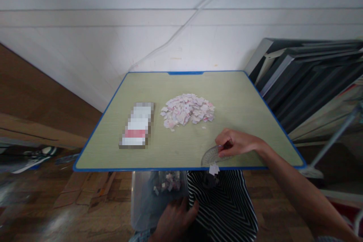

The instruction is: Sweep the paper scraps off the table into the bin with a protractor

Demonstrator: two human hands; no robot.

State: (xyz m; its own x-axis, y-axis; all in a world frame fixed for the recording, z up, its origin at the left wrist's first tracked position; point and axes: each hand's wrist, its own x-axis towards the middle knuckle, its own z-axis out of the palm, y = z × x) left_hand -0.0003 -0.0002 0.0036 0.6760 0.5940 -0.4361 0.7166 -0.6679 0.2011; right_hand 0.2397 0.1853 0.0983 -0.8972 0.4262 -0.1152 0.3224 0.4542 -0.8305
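Note:
My right hand [236,143] is closed on a clear protractor [210,155], its curved edge low over the tabletop near the front rim. Just below the protractor, a few white paper scraps [214,169] are at the blue table edge, above a dark, unclear shape. My left hand [177,217] is below the table, thumb spread away from the fingers, beside a clear plastic bin [136,200]. Inside that bin lie more paper scraps [171,181]. A large pile of small paper pieces [188,109] rests mid-table.
The pale green table [235,94] has a blue rim. A blurred-out rectangular object [138,124] lies on its left side. Striped cloth [229,200] is under the front edge. Dark panels [309,79] lean at the right, and flattened cardboard [85,193] lies on the floor.

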